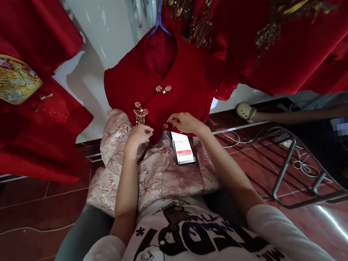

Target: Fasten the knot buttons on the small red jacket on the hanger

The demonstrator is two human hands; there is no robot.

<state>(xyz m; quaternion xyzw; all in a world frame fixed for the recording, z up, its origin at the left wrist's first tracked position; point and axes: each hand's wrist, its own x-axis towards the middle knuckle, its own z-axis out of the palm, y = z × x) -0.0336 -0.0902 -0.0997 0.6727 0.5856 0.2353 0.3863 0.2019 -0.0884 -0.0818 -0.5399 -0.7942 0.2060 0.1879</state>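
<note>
A red jacket (139, 80) with short sleeves hangs from a purple hanger (160, 23), its lower part reaching my lap. My left hand (138, 136) is closed at the jacket's lower left edge, its fingers pinching the red cloth. Just above it a beaded flower brooch with a fringe (139, 113) is fixed to the cloth. My right hand (186, 122) is in a pinch over the lower front, beside a small jewelled flower fastener (165, 126); what its fingertips hold is too small to see. Another pair of flower fasteners (163, 89) sits below the collar.
A lit phone (182, 147) lies on pink brocade cloth (165, 176) across my lap. Red embroidered garments (318, 35) hang on both sides. On the right stands a black chair with a metal frame (284, 174); another person's clog (246, 111) and cables (303, 166) are nearby.
</note>
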